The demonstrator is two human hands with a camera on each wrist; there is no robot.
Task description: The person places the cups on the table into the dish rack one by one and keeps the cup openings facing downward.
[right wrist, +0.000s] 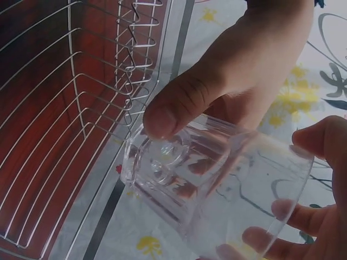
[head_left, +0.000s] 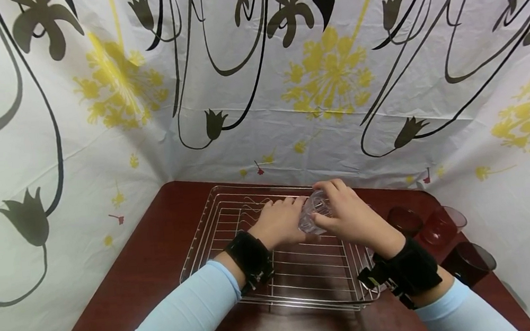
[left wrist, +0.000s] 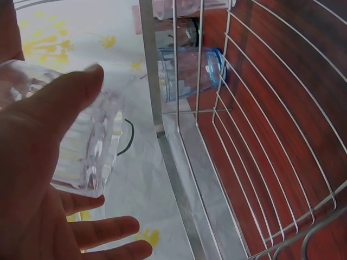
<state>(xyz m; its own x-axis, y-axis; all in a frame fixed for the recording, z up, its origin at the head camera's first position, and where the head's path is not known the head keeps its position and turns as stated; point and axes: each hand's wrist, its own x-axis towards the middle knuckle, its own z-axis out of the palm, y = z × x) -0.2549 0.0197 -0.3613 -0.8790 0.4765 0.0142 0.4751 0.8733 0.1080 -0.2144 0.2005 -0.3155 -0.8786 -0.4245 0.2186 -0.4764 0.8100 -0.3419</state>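
A clear plastic tumbler point(head_left: 316, 214) is held between both hands above the wire dish rack point(head_left: 317, 303). My left hand point(head_left: 277, 222) grips the tumbler's thick base end, its thumb point(right wrist: 162, 116) lying on the base in the right wrist view. On the other side, my right hand point(head_left: 351, 213) holds the tumbler around its rim end, thumb and fingertips spread about the rim. The tumbler lies tilted on its side in the right wrist view. In the left wrist view, several left fingers point(left wrist: 103, 233) extend below it.
Right of the rack stand dark tinted cups point(head_left: 473, 261) and a red cup point(head_left: 442, 224). A blue-tinted cup point(left wrist: 192, 73) shows through the rack wires. The red-brown table point(head_left: 141, 246) ends at a patterned curtain point(head_left: 258, 91) behind and at both sides.
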